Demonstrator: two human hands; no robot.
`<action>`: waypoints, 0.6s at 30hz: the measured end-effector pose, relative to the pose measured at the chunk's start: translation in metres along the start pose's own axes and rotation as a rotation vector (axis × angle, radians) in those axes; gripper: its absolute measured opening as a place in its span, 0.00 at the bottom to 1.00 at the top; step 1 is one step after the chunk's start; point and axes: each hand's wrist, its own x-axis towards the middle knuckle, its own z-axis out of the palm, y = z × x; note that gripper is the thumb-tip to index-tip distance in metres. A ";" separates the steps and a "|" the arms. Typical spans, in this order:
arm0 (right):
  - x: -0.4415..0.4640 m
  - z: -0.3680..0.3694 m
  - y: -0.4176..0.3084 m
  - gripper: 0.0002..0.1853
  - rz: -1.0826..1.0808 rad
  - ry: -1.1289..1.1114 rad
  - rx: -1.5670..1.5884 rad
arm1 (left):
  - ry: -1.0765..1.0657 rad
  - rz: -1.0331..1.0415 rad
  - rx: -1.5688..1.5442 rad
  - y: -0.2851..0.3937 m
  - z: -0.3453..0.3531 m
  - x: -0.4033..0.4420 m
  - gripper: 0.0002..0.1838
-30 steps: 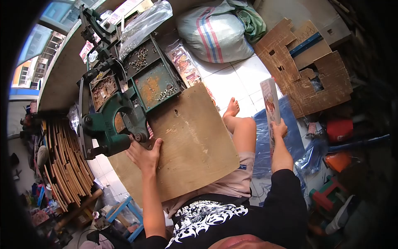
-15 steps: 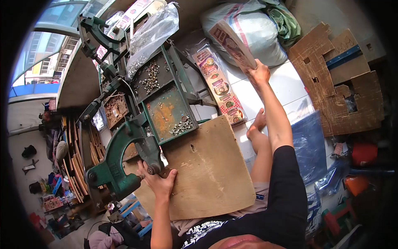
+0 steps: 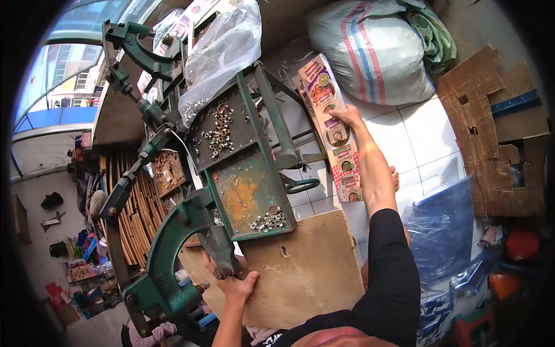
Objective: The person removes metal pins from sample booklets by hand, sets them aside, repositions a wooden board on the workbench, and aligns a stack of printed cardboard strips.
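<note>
My right hand [image 3: 349, 118] is closed on the edge of a long printed cardboard panel [image 3: 321, 87] with food pictures and a red checked end. That panel lies low by the floor, over or against similar panels; where one stops and the other starts is hard to tell. Close to the green hand-operated press [image 3: 173, 248], my left hand [image 3: 236, 284] rests on a wooden board [image 3: 306, 272], thumb spread. The press head partly hides its fingers, and nothing shows in that hand.
Metal trays beside the press hold small metal rings, some in the upper tray [image 3: 222, 92] and some in the lower tray [image 3: 245, 191]. A clear plastic bag [image 3: 225, 46] hangs over them. A stuffed white sack [image 3: 370, 52] and cut brown cardboard [image 3: 491, 139] stand at the right.
My right hand has brought the panel down from its raised, tilted position to the panels on the floor. My left hand stays by the press. The view has shifted somewhat.
</note>
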 end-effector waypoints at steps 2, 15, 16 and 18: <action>0.024 0.030 0.026 0.41 -0.098 -0.159 0.275 | -0.021 -0.031 -0.028 -0.002 0.001 -0.002 0.55; 0.048 0.082 0.126 0.45 -0.137 -0.021 0.129 | 0.048 0.010 -0.121 -0.003 0.005 0.005 0.70; 0.041 0.075 0.115 0.46 -0.071 -0.094 0.166 | 0.016 -0.020 -0.104 -0.006 0.003 0.000 0.70; 0.039 0.068 0.101 0.46 -0.073 -0.077 0.205 | -0.014 -0.048 -0.082 -0.013 0.001 -0.006 0.70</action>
